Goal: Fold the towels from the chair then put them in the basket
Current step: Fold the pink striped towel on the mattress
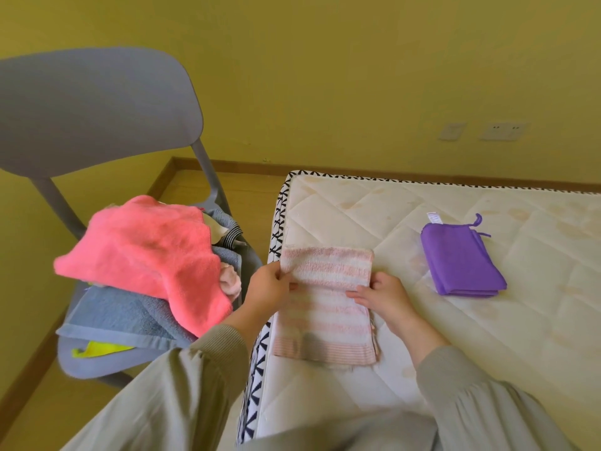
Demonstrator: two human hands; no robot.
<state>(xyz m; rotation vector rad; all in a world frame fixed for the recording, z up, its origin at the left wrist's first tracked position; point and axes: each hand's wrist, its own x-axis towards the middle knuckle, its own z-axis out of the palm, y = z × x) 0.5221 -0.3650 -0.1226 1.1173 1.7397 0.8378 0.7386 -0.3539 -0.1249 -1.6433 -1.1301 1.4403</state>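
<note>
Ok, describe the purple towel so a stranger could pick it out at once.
Start at the white quilted mattress on the right. Two towels lie on it: a pink-and-white striped towel near its left edge and, further right and apart, the purple towel. It alone is solid purple, folded flat, with a small loop at its far corner.

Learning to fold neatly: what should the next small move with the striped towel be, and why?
Likely fold the striped towel in half: the left hand pinches its left edge, the right hand presses its right side mid-length, and it lies long.
</note>
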